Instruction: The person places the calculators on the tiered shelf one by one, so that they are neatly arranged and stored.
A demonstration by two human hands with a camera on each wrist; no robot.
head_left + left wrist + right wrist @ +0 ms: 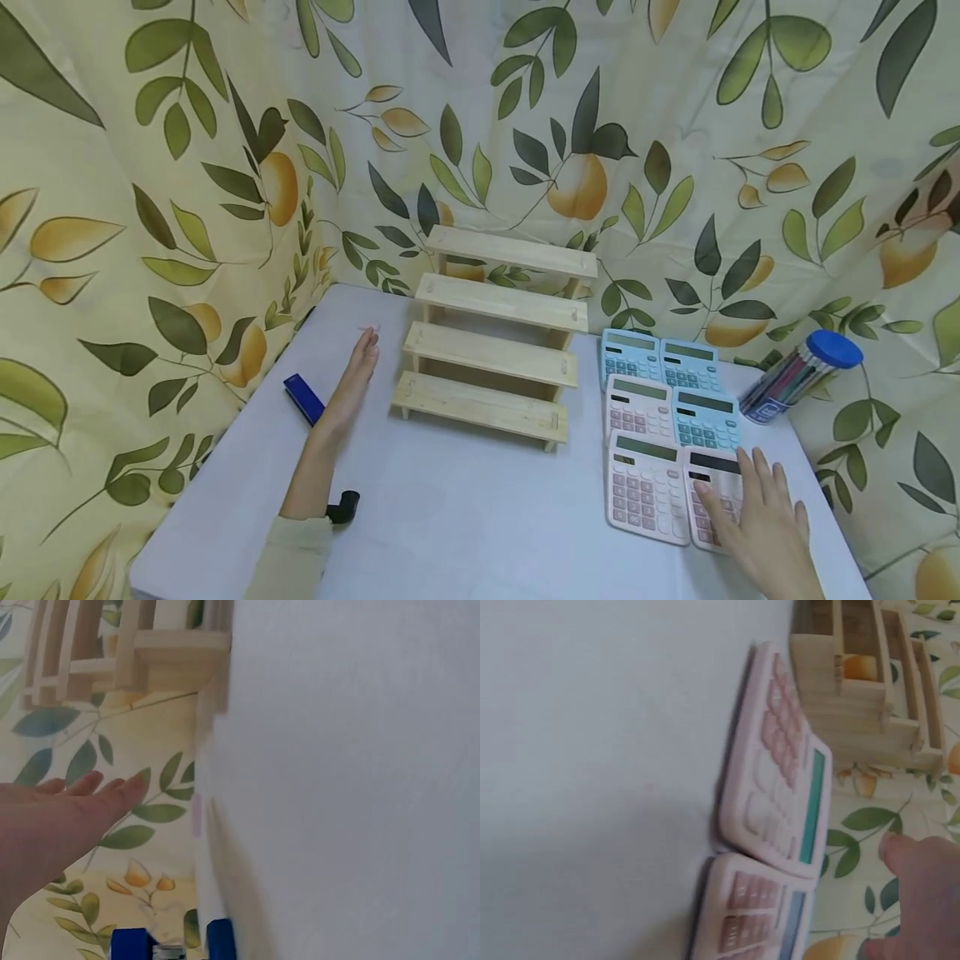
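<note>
My left hand (352, 379) is held on edge over the white table (465, 517), fingers straight, holding nothing. It is just left of a four-step wooden rack (495, 333). In the left wrist view the left hand (60, 817) is flat and empty, with the rack (135, 652) beyond. My right hand (757, 508) lies spread over the front right pink calculator (712, 492), one of several pink and blue calculators (660, 400) laid in a block. In the right wrist view my right hand's fingers (922, 885) are beside two pink calculators (776, 787); whether they touch is unclear.
A dark blue stapler-like object (303, 398) lies left of my left hand near the table edge. A clear tube of pencils with a blue lid (798, 379) leans at the back right. Leaf-print curtain (150, 208) closes in the table on three sides.
</note>
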